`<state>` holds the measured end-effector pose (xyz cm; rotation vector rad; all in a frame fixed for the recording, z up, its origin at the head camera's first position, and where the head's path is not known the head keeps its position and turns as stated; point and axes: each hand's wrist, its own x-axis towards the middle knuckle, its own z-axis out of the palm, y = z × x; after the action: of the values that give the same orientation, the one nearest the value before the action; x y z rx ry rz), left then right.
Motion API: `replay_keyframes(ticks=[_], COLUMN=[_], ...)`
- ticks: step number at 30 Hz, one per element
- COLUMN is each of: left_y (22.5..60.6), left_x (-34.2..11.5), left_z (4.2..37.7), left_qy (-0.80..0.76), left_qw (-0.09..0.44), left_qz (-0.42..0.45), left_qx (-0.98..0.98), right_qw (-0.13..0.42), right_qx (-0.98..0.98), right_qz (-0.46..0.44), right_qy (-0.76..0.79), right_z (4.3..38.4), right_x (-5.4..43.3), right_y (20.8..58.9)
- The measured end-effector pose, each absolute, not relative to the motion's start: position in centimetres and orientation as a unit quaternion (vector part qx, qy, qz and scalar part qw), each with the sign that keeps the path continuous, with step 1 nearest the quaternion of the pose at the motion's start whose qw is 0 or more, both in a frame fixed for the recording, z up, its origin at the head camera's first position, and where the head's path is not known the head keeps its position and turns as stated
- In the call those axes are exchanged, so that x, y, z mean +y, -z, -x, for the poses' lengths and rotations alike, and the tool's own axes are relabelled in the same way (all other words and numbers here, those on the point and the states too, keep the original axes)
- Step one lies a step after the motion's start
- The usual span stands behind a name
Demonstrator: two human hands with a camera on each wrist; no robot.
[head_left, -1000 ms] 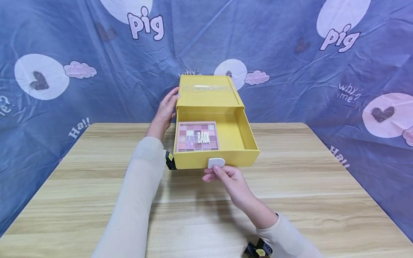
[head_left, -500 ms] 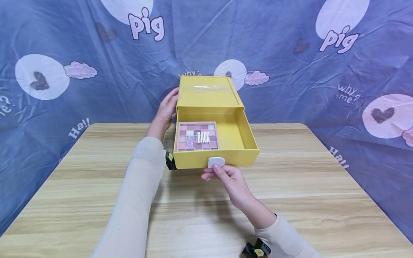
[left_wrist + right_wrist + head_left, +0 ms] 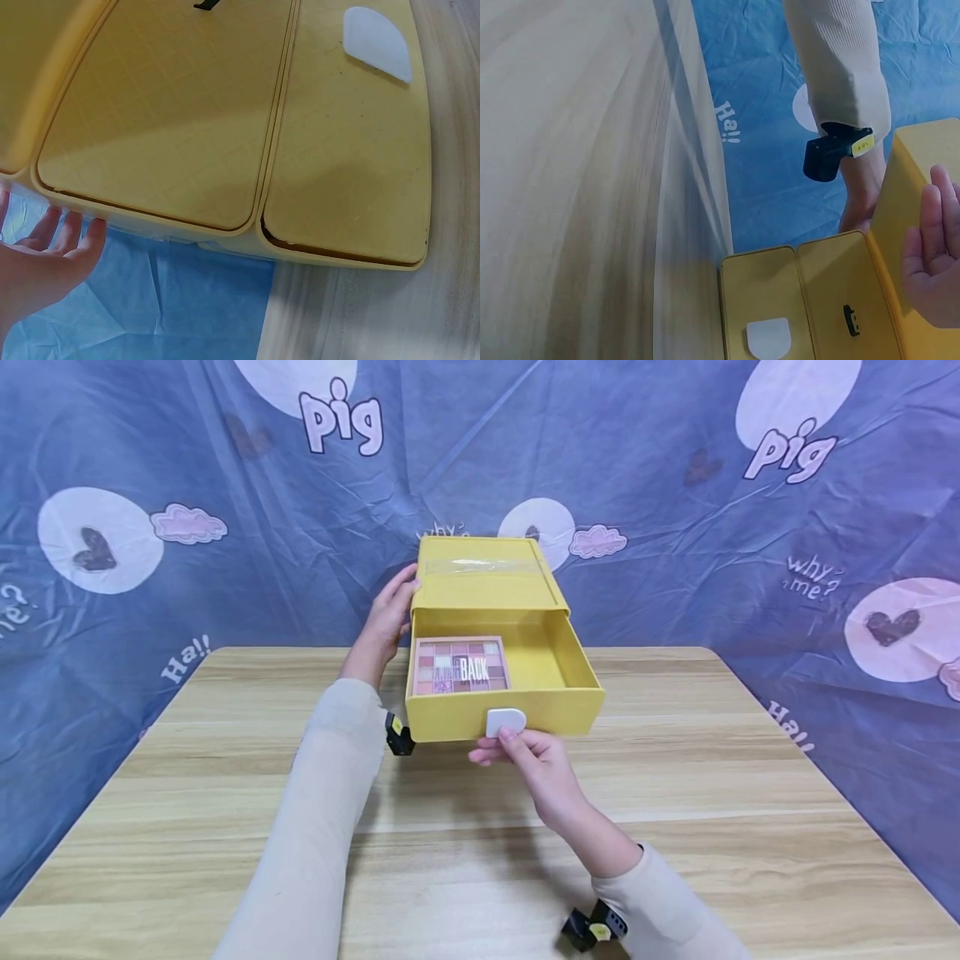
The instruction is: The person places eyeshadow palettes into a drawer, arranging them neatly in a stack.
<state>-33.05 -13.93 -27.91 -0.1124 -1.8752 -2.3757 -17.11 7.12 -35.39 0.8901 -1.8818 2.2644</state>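
Observation:
A yellow plastic drawer unit (image 3: 487,589) stands on the table with its top drawer (image 3: 450,718) pulled well out. Inside the drawer, on the left, lies a pink eyeshadow palette (image 3: 461,667) with "BACK" on its lid. My right hand (image 3: 547,781) pinches the white handle (image 3: 497,720), thumb on its face and fingers below. In the right wrist view those fingers (image 3: 931,225) reach up along the drawer. My left hand (image 3: 386,618) rests against the unit's left side. Its fingertips (image 3: 94,232) touch that side in the left wrist view, fairly straight.
Below are two closed drawer fronts, the middle one (image 3: 157,120) with a black handle (image 3: 851,320), the bottom one (image 3: 345,165) with a white handle (image 3: 379,43). Wood-grain table (image 3: 675,793); blue printed cloth (image 3: 660,410) hangs behind. Black cameras (image 3: 397,735) sit on both wrists.
The front of the top drawer has tipped upward with my right hand at its handle, showing more of its front panel. The palette tilts along with it. My left hand stays put.

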Motion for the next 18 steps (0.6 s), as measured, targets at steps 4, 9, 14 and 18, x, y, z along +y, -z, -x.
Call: replay_keyframes(ticks=[4,9,14,18], left_y=[27.9,27.8,27.9,27.9], left_x=[-14.0,-13.9,-14.0,-14.0], left_z=[33.0,32.9,33.0,33.1], left_qy=[0.781,0.782,0.782,0.78], left_qw=[0.055,0.054,0.054,0.054], left_qz=[0.036,0.035,0.036,0.035], left_qx=[-0.621,-0.62,-0.62,-0.623], right_qw=[0.035,0.03,0.032,0.028], right_qx=[-0.606,-0.606,-0.59,-0.593], right_qz=[-0.3,-0.28,-0.265,-0.257], right_qy=[-0.736,-0.744,-0.762,-0.763], right_z=[19.9,24.3,26.3,27.1], right_x=[7.7,8.5,8.5,8.3], right_y=[38.5,43.6,44.9,44.8])
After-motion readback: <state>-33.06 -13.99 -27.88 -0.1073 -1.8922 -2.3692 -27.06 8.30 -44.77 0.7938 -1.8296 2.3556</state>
